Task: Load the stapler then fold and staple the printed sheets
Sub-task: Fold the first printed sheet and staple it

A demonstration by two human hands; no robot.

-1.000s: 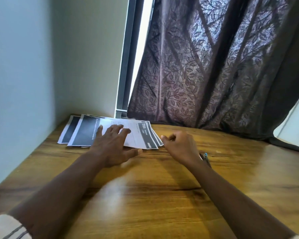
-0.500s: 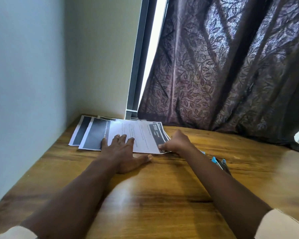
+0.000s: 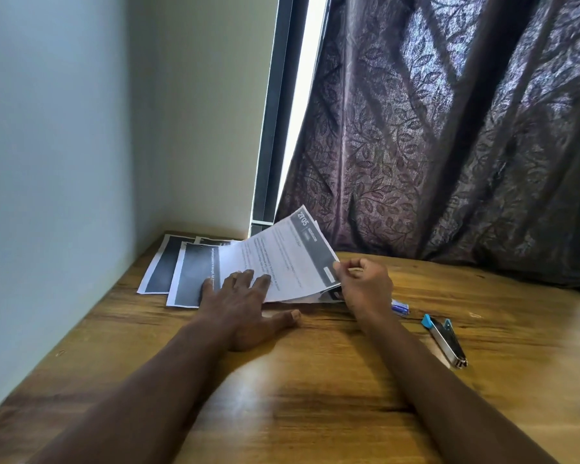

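The printed sheets (image 3: 188, 272) lie fanned out on the wooden table (image 3: 315, 396), in the far left corner, close to the pale wall (image 3: 64, 162). The left hand (image 3: 238, 306) rests flat on their near edge, fingers straight and slightly spread, thumb out on the bare wood. The right hand (image 3: 365, 289) pinches the right-hand corner of the top sheet (image 3: 282, 262) between thumb and curled fingers. That end of the top sheet stands raised and tilted above the pile, while its left part stays pinned under the left fingers.

The stapler (image 3: 444, 339), silver with a blue end, lies on the table to the right of the right forearm, well apart from the sheets. A small blue box (image 3: 400, 308) sits between the stapler and the pile; the right wrist hides part of it. Behind the table hangs a dark leaf-patterned curtain (image 3: 449, 128), and beside it runs a dark window frame (image 3: 272, 112) with a bright strip of daylight. The raised sheet covers the foot of the frame.
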